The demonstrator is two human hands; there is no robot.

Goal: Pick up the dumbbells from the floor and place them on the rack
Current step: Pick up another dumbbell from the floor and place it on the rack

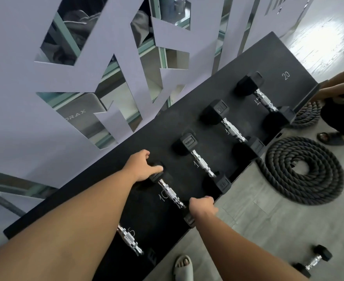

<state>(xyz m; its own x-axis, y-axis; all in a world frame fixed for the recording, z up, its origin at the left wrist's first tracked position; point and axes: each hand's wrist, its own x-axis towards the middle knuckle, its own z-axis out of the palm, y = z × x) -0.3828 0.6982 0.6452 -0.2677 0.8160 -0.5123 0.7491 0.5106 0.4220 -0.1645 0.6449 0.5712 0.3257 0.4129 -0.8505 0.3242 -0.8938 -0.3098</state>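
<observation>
A black rack shelf runs diagonally across the view, chalk numbers on it. Several black hex dumbbells with chrome handles lie on it. One dumbbell lies by the "10" mark; my left hand grips its far head and my right hand grips its near head at the shelf's front edge. Beside it on the shelf sit a second dumbbell, a third and a fourth. Another dumbbell lies under my left forearm. One small dumbbell remains on the grey floor at lower right.
A coiled black battle rope lies on the floor right of the rack, a second coil behind it. Another person crouches at the right edge. My sandalled foot is below the shelf. A lilac cut-out wall backs the rack.
</observation>
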